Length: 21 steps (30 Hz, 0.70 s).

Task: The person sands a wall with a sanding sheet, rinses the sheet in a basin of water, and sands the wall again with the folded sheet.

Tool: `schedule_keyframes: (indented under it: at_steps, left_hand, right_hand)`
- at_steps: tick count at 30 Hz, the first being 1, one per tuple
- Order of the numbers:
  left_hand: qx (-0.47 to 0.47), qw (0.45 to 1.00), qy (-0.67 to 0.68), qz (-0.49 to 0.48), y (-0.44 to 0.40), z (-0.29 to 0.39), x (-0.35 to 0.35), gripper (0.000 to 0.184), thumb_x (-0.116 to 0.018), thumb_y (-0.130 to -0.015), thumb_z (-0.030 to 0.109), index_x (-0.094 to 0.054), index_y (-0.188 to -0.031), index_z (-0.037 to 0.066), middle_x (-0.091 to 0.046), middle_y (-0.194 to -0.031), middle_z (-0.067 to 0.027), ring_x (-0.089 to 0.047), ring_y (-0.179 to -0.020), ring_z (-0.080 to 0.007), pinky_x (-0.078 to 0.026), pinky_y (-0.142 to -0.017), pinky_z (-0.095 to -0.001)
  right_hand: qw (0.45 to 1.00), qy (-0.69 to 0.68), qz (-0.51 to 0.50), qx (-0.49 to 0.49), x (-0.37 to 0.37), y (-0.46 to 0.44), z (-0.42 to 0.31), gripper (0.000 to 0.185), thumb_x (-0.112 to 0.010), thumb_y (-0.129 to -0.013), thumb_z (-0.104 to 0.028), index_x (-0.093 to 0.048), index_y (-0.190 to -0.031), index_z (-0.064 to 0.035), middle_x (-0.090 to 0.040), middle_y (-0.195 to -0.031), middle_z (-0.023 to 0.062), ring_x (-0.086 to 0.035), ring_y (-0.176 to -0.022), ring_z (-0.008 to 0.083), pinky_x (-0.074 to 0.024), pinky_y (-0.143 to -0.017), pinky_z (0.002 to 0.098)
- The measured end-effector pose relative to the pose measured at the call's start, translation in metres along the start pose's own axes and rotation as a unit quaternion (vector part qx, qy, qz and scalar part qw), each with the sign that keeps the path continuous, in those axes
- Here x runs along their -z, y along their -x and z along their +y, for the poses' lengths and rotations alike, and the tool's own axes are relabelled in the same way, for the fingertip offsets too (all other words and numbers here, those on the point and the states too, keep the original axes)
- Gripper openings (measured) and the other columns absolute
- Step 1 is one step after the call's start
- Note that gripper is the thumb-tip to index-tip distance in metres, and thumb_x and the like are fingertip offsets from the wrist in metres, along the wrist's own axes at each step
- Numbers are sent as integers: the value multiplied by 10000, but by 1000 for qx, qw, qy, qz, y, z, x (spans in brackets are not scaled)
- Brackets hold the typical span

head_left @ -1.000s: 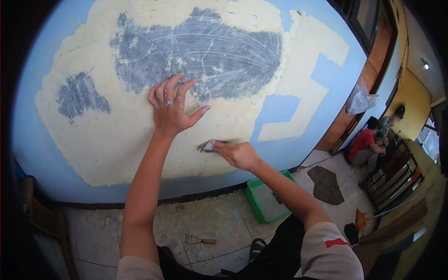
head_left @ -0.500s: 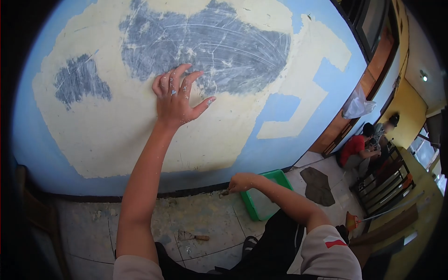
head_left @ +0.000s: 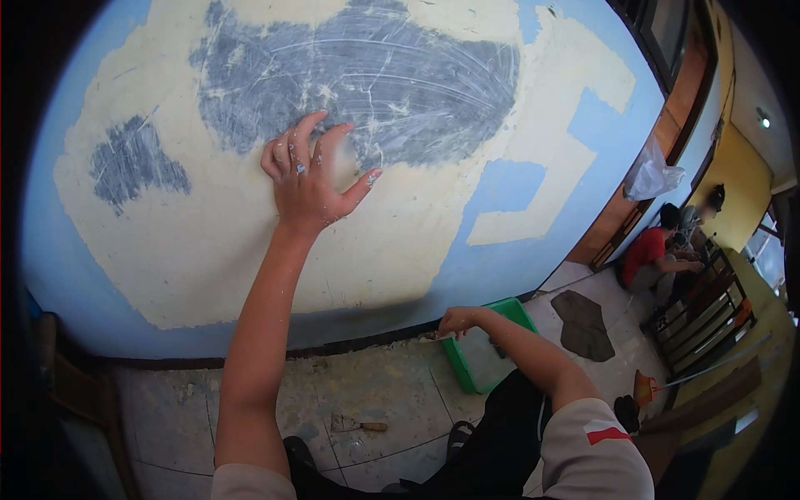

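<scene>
My left hand (head_left: 310,179) is against the wall (head_left: 350,258), its fingers spread and spotted with pale paste. The fingertips lie at the lower edge of a large grey patch (head_left: 358,92) streaked with white; cream paint surrounds the patch. My right hand (head_left: 463,320) is low down, over the left rim of a green tray (head_left: 467,377). Its fingers are curled and point down; what they hold, if anything, cannot be made out. A small dark object (head_left: 497,348) shows in the tray beside my forearm. A scraper with a wooden handle (head_left: 360,424) lies on the floor between my feet.
A smaller grey patch (head_left: 137,162) is on the wall at left. A dark cloth (head_left: 582,325) lies on the tiles right of the tray. A plastic bag (head_left: 652,172) hangs by the door. Two people sit farther back, one in a red top (head_left: 646,250). A wooden chair (head_left: 79,392) stands at left.
My right hand has moved right, from beside the tray to over its rim, and its fingers now point down. My left hand stays at the wall. The view has shifted slightly.
</scene>
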<state>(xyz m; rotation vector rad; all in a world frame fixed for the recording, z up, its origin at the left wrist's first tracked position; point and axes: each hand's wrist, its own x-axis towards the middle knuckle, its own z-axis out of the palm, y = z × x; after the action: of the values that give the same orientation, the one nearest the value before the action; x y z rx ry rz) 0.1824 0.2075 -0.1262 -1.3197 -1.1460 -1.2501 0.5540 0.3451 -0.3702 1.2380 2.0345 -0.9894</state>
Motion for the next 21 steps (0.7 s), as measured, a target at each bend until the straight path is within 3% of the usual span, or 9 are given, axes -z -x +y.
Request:
schedule_keyframes:
  at_steps: [4, 7, 9, 11, 13, 14, 16, 21]
  left_hand:
    - [-2, 1000, -30, -3, 6, -4, -3, 638, -801, -836, 612, -678, -1318, 213, -499, -1459, -64, -415, -1271, -298, -220, -1124, -514]
    - [-3, 998, -65, -11, 8, -4, -5, 622, -754, -864, 650, -680, -1309, 222, -515, -1441, -44, -413, -1272, -285, -214, -1124, -511]
    - [-9, 996, -81, -25, 7, -5, -7, 629, -737, -876, 659, -670, -1321, 220, -513, -1442, -42, -407, -1269, -283, -208, -1124, -509]
    - [-34, 994, -99, -5, 8, -10, -8, 635, -709, -899, 669, -653, -1341, 217, -506, -1447, -42, -398, -1254, -282, -201, -1116, -509]
    - [-46, 994, -93, -29, 9, -12, -3, 632, -709, -906, 665, -650, -1347, 216, -501, -1447, -47, -395, -1242, -287, -201, -1104, -512]
    - [-58, 995, -83, -24, 10, -15, -2, 632, -715, -903, 662, -649, -1350, 220, -500, -1445, -49, -395, -1242, -288, -201, -1099, -509]
    - [-57, 996, -69, -29, 17, -19, 1, 652, -742, -883, 664, -642, -1363, 234, -502, -1429, -53, -397, -1239, -289, -203, -1088, -498]
    - [-71, 993, -92, -25, 15, -14, -4, 654, -748, -869, 687, -645, -1358, 265, -496, -1420, -52, -391, -1239, -283, -212, -1070, -497]
  right_hand:
    - [1000, 8, -3, 19, -1, 1, -8, 446, -723, -936, -432, -784, -1263, -134, -752, -1201, 136, -773, -900, 263, -624, -813, 437]
    - [997, 70, -4, 24, -5, 12, -26, 404, -702, -975, -408, -795, -1238, -117, -775, -1142, 84, -761, -884, 218, -603, -769, 381]
    - [995, -5, -22, 102, -5, 14, -30, 399, -717, -971, -413, -801, -1194, -93, -766, -1107, 67, -743, -950, 190, -596, -791, 359]
    - [983, -119, -11, 138, -2, 27, -46, 403, -735, -968, -424, -791, -1214, -109, -749, -1178, 56, -731, -1001, 190, -597, -864, 359]
    - [949, -260, 19, 176, -1, 48, -64, 367, -722, -1000, -350, -764, -1228, -64, -734, -1205, 52, -712, -1045, 183, -588, -943, 363]
    - [948, -266, 11, 176, 1, 57, -68, 367, -722, -1000, -350, -764, -1228, -64, -734, -1205, 52, -712, -1045, 183, -588, -943, 363]
    - [881, -401, 5, 251, 8, 74, -76, 356, -689, -1031, -264, -711, -1267, 2, -723, -1235, 99, -720, -1040, 204, -588, -997, 379]
    - [853, -458, -9, 249, 21, 95, -76, 358, -639, -1050, -200, -660, -1274, 78, -742, -1186, 175, -755, -1018, 260, -628, -929, 372]
